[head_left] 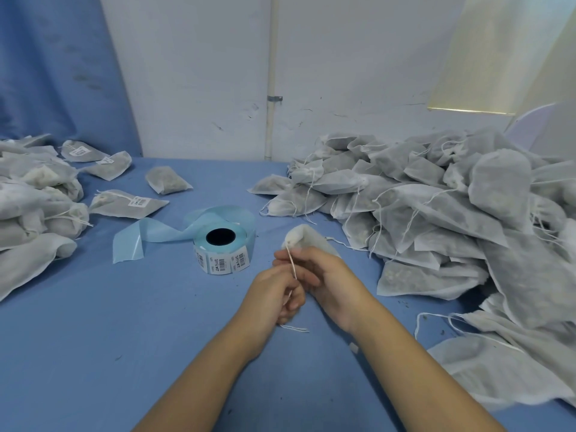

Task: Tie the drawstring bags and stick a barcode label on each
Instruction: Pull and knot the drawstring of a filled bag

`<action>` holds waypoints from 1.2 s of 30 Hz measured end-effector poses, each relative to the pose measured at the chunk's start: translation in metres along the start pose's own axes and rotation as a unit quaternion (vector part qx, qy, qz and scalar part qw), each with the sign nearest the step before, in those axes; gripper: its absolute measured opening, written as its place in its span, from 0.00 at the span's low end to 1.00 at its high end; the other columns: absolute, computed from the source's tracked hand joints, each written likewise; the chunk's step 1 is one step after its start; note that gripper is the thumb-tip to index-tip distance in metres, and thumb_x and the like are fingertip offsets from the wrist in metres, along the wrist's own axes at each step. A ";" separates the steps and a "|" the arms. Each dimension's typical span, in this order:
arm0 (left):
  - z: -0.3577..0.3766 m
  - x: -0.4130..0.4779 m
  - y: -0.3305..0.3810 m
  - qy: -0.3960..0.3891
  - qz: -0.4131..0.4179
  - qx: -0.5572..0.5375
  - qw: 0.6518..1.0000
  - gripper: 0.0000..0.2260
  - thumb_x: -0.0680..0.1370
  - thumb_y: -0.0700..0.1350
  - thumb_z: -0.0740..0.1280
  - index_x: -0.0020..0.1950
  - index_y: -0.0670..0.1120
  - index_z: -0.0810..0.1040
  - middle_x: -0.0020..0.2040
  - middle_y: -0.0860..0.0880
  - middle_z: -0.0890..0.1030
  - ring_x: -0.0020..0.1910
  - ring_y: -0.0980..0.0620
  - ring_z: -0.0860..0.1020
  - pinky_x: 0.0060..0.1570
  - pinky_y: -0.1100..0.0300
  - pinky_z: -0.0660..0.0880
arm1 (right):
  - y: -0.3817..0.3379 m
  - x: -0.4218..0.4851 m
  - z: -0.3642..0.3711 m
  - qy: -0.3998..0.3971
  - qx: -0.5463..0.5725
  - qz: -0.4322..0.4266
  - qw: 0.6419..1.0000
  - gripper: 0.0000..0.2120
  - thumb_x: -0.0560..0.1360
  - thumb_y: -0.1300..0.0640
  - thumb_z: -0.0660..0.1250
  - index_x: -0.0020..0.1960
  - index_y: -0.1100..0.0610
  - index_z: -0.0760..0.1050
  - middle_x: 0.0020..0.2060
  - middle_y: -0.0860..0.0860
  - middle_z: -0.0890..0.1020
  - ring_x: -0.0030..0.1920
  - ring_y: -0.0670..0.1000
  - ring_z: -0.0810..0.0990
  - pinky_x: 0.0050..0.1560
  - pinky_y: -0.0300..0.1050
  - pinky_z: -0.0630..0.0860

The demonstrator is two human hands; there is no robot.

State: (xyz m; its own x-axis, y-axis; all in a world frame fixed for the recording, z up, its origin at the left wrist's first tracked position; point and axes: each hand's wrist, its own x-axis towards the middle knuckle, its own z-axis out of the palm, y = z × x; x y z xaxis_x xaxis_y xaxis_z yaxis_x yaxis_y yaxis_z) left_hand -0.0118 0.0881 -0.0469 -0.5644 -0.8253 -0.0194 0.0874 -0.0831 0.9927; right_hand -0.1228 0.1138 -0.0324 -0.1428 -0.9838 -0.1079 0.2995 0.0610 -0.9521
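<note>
1. Blue cloth covers the work table (93, 353), which runs back to a scuffed white wall (202, 73) with a blue curtain (46, 73) hanging at the left.
2. Both hands meet just in front of the label roll (223, 244). The right hand (327, 275) grips a small white bag (307, 236) by its neck, the gathered mouth poking out beyond the fingers. The left hand (274, 294) pinches the drawstring (292, 263), which runs taut from the mouth back towards the person.
3. Judged from this, the tying step is in hand: the mouth looks cinched, but no finished knot can be made out and no label shows on this bag.
4. The next move likely calls for looping and knotting the cord, then peeling a barcode label from the roll, which stands within easy reach to the left of the hands.
5. A large heap of unlabelled bags (436, 213) crowds the right side and spills near the right forearm; trailing cords there could snag.
6. Finished bags (31, 198), some with labels showing, are stacked at the far left, and a loose backing strip (134, 241) curls between them and the roll.
7. Bare cloth lies in front of and to the left of the hands, the likeliest working room.
</note>
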 end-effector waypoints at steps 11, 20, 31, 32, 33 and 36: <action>0.002 0.003 -0.003 0.052 -0.005 0.010 0.999 0.08 0.80 0.39 0.59 0.42 0.41 0.73 0.24 0.49 0.72 0.20 0.57 0.62 0.21 0.67 0.59 | -0.001 0.005 -0.005 0.058 0.130 -0.008 0.990 0.08 0.76 0.58 0.63 0.43 0.57 0.80 0.40 0.51 0.86 0.41 0.45 0.83 0.39 0.36 0.78; 0.005 0.003 -0.011 0.059 0.038 0.171 0.983 0.09 0.78 0.38 0.63 0.38 0.42 0.76 0.21 0.54 0.72 0.21 0.59 0.66 0.25 0.68 0.62 | 0.001 0.011 -0.010 0.145 0.185 0.013 0.972 0.05 0.75 0.61 0.63 0.44 0.58 0.77 0.40 0.49 0.84 0.38 0.43 0.76 0.40 0.37 0.69; 0.004 0.002 -0.009 0.048 0.046 0.241 0.968 0.08 0.77 0.40 0.63 0.38 0.43 0.74 0.22 0.54 0.72 0.22 0.58 0.66 0.26 0.65 0.63 | -0.001 0.013 -0.010 0.183 0.259 0.032 0.948 0.07 0.75 0.64 0.62 0.40 0.59 0.76 0.30 0.49 0.83 0.37 0.45 0.74 0.40 0.34 0.70; 0.004 0.001 -0.010 0.051 0.046 0.238 0.969 0.08 0.77 0.40 0.63 0.38 0.44 0.74 0.23 0.54 0.72 0.22 0.58 0.66 0.26 0.65 0.63 | -0.001 0.013 -0.010 0.177 0.258 0.034 0.949 0.07 0.75 0.63 0.62 0.40 0.59 0.76 0.31 0.50 0.83 0.37 0.45 0.75 0.41 0.35 0.70; 0.004 0.001 -0.011 0.052 0.047 0.235 0.969 0.08 0.77 0.40 0.63 0.38 0.44 0.75 0.23 0.54 0.72 0.23 0.58 0.67 0.26 0.65 0.64 | -0.001 0.012 -0.011 0.170 0.255 0.038 0.951 0.08 0.75 0.63 0.62 0.39 0.59 0.76 0.31 0.50 0.83 0.38 0.46 0.75 0.43 0.35 0.71; 0.005 0.000 -0.012 0.060 0.052 0.232 0.970 0.08 0.78 0.41 0.63 0.39 0.44 0.77 0.23 0.54 0.73 0.22 0.59 0.67 0.25 0.68 0.64 | -0.002 0.009 -0.014 0.145 0.252 0.043 0.956 0.08 0.76 0.61 0.61 0.39 0.58 0.76 0.32 0.49 0.83 0.40 0.47 0.76 0.45 0.37 0.72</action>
State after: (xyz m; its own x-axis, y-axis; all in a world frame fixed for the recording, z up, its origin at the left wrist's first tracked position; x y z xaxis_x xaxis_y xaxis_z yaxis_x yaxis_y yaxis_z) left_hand -0.0164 0.0920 -0.0579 -0.4700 -0.8772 0.0977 -0.2550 0.2409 0.9364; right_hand -0.1383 0.1071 -0.0352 -0.3312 -0.8860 -0.3246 0.7282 -0.0212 -0.6851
